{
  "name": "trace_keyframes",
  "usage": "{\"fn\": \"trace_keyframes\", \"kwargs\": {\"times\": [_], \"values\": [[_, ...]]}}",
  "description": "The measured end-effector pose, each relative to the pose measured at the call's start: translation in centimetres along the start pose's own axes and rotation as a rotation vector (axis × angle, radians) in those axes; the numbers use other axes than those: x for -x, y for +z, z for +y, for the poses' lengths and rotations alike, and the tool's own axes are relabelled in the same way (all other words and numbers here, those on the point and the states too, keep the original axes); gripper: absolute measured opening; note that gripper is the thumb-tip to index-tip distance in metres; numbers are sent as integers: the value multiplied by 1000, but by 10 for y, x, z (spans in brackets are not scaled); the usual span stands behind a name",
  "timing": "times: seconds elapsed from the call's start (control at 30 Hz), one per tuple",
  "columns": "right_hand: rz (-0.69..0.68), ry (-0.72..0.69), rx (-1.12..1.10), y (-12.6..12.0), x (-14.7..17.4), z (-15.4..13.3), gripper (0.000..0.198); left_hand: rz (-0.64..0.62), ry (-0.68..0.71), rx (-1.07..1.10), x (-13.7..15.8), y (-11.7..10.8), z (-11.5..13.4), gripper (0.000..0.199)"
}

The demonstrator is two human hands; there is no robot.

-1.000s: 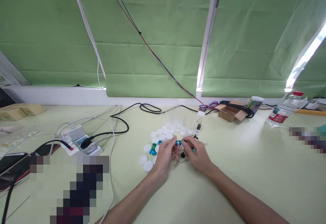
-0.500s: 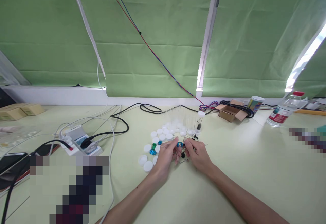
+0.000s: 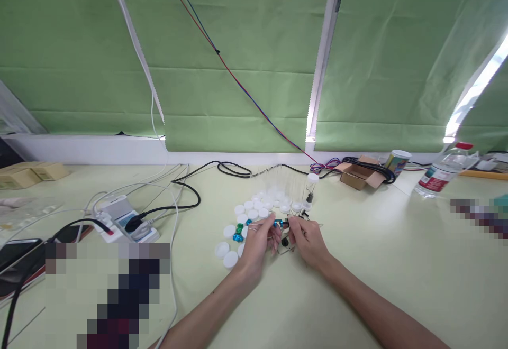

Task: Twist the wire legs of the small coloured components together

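Observation:
My left hand [image 3: 259, 242] pinches a small shiny blue piece [image 3: 278, 223] between thumb and fingers. A thin pale wire runs leftward from that hand. My right hand [image 3: 308, 238] is closed at the piece's right end, fingertips on a small dark part [image 3: 285, 224]; whether the two are joined I cannot tell. Below the fingers lies a round black part [image 3: 284, 241] with thin metal bits. Blue pieces [image 3: 238, 237] and a green piece [image 3: 239, 228] rest left of my left hand among white round caps [image 3: 230, 259].
Clear tubes [image 3: 296, 187] stand upside down on white caps behind my hands, one capped tube [image 3: 312, 185] holding a dark part. A power strip [image 3: 127, 219] with cables lies left. Along the back right are an open cardboard box [image 3: 357, 175], a can [image 3: 398, 163] and a water bottle [image 3: 442, 172].
The blue piece has turned slightly in my fingers, and the dark part at its right end shows more plainly. My right fingertips have shifted a little to the right.

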State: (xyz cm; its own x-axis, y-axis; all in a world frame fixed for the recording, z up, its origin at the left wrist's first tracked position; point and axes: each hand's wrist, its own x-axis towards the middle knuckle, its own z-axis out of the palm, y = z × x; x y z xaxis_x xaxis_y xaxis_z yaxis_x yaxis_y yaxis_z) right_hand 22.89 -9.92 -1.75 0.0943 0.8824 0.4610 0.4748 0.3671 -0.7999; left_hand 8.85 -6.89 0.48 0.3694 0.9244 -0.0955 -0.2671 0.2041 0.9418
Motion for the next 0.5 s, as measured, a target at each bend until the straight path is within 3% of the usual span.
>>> {"fn": "trace_keyframes", "kwargs": {"times": [0.17, 0.5], "values": [[6, -19, -44, -1, 0, -4, 22, 17, 25, 12, 0, 1, 1, 45], [-69, -77, -77, 0, 2, -3, 16, 12, 22, 35, -3, -1, -1, 43]]}}
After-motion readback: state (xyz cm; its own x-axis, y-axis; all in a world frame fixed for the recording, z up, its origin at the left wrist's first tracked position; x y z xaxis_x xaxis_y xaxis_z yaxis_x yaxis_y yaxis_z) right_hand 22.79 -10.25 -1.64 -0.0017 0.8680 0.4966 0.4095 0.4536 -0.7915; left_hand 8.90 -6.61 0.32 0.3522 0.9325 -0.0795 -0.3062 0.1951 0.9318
